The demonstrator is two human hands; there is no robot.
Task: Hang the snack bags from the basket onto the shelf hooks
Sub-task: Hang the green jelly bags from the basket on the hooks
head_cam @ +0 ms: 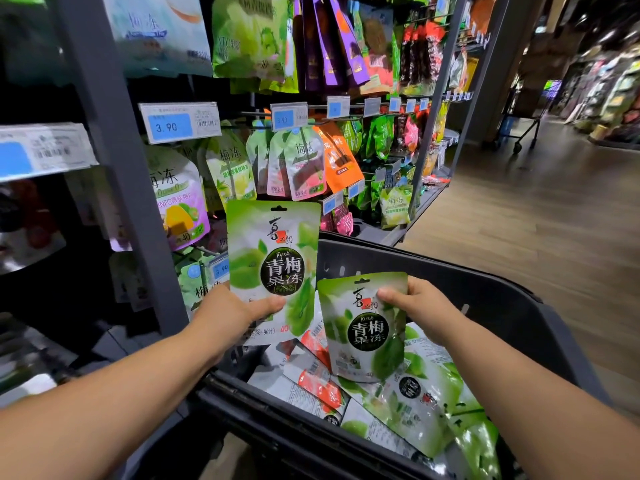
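Observation:
My left hand [228,313] grips the lower left part of a green plum-jelly snack bag [277,251], held upright in front of the shelf with its hang hole at the top. My right hand [419,306] pinches the upper right corner of a second, identical green bag [363,341] just above the dark basket [450,268]. Several more green and red-white bags [398,396] lie loose inside the basket. Shelf hooks [263,114] with blue price tags carry hanging snack bags behind the raised bag.
A grey shelf upright [117,161] stands left of the hooks. Rows of hanging packets fill the rack up to the right end post [433,109]. A wooden-floored aisle [536,216] opens to the right, with a trolley [523,129] farther back.

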